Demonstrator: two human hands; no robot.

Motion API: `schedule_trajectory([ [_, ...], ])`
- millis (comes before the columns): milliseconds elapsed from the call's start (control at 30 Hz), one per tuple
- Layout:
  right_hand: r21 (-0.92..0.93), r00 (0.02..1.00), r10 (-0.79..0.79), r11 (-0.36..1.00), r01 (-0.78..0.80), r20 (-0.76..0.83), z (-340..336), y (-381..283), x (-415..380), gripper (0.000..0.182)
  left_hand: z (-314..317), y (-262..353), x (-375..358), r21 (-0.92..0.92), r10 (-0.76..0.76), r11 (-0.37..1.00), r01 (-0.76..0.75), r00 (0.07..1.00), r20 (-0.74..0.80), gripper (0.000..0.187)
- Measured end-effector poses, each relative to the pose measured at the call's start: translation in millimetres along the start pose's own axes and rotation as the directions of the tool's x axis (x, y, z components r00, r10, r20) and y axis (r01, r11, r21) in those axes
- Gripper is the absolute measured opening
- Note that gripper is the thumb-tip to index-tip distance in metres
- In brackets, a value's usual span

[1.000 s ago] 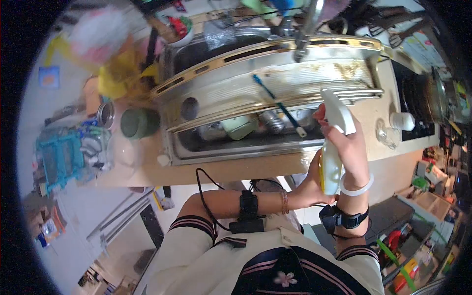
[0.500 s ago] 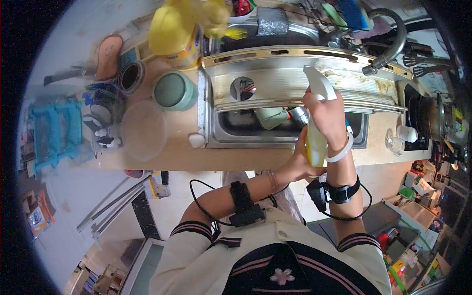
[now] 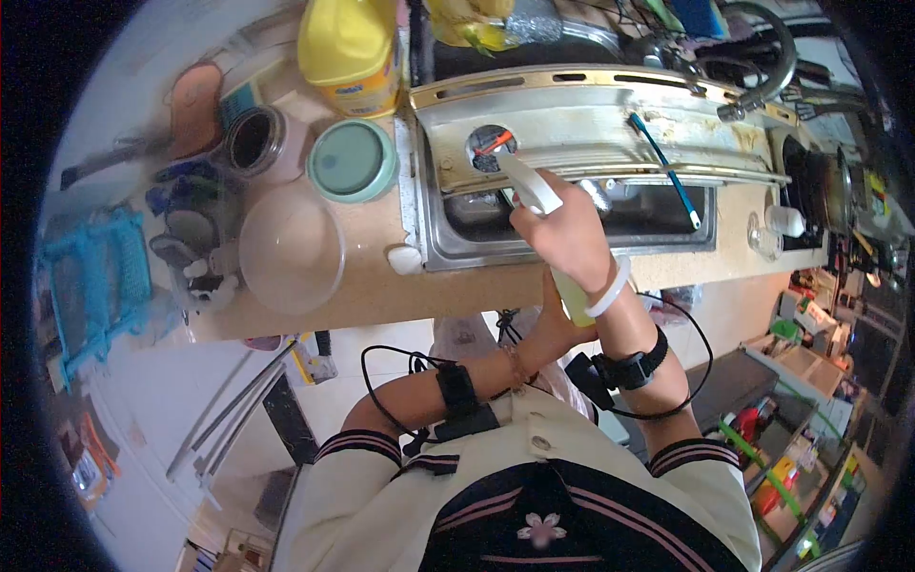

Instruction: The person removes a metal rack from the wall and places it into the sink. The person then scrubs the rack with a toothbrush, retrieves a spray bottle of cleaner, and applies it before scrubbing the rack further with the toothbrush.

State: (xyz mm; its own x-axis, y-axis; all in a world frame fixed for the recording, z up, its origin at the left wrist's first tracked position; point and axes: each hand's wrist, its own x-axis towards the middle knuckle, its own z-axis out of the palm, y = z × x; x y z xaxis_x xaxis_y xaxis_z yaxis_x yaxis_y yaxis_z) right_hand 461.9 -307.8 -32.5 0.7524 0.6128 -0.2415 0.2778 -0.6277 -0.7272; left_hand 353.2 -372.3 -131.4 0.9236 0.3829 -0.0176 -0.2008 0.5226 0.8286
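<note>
A spray bottle (image 3: 572, 300) with a white trigger head and yellowish liquid is between my two hands, tilted to the left over the sink's front edge. My right hand (image 3: 570, 236) is wrapped round its neck at the trigger. Lower down, my left hand (image 3: 558, 329) grips the bottle's base, partly hidden behind the right wrist. The nozzle points toward a long metal panel (image 3: 572, 124), stained brown in places, that leans across the sink (image 3: 438, 255). On the panel's right half lies a slim blue toothbrush-like brush (image 3: 664, 172), its white end reaching over the basin.
Left on the counter stand a green-lidded tub (image 3: 353, 160), a yellow jug (image 3: 348, 57), an open jar (image 3: 255, 141) and a translucent round lid or bowl (image 3: 292, 250). A curved faucet (image 3: 777, 81) is at the back right. A pot (image 3: 834, 195) sits farther right.
Both hands have moved left with the spray bottle, and its head now leans further left. The blue brush, mostly hidden before, is now in plain sight. The head view has shifted.
</note>
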Motion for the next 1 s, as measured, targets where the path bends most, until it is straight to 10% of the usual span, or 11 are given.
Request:
schedule_trajectory([
  [200, 0.064, 0.970, 0.171, 0.985, -0.162, -0.176, -22, 34, -42, 0.034, 8, 9, -30, -0.075, -0.297, 0.940, 0.333, 0.908, 0.296, 0.113],
  [333, 0.106, 0.930, 0.250, 0.968, -0.229, -0.269, -29, 53, -60, 0.025, 9, -46, -41, 0.412, -0.127, 0.911, -0.017, 0.939, 0.319, 0.124],
  [600, 0.339, 0.794, 0.356, 0.919, -0.202, -0.492, -61, 109, -79, 0.021, 20, -44, -19, 0.439, -0.427, 0.865, 0.243, 0.817, 0.388, 0.119],
  [767, 0.487, 0.748, 0.442, 0.854, -0.183, -0.494, -81, 131, -89, 0.017, 32, -44, 8, 0.544, -0.391, 0.835, 0.082, 0.783, 0.484, 0.115],
  [1000, 0.529, 0.641, 0.446, 0.846, -0.072, -0.625, -127, 184, -106, 0.022, 82, -65, 15, 0.361, -0.578, 0.816, 0.452, 0.600, 0.554, 0.116],
])
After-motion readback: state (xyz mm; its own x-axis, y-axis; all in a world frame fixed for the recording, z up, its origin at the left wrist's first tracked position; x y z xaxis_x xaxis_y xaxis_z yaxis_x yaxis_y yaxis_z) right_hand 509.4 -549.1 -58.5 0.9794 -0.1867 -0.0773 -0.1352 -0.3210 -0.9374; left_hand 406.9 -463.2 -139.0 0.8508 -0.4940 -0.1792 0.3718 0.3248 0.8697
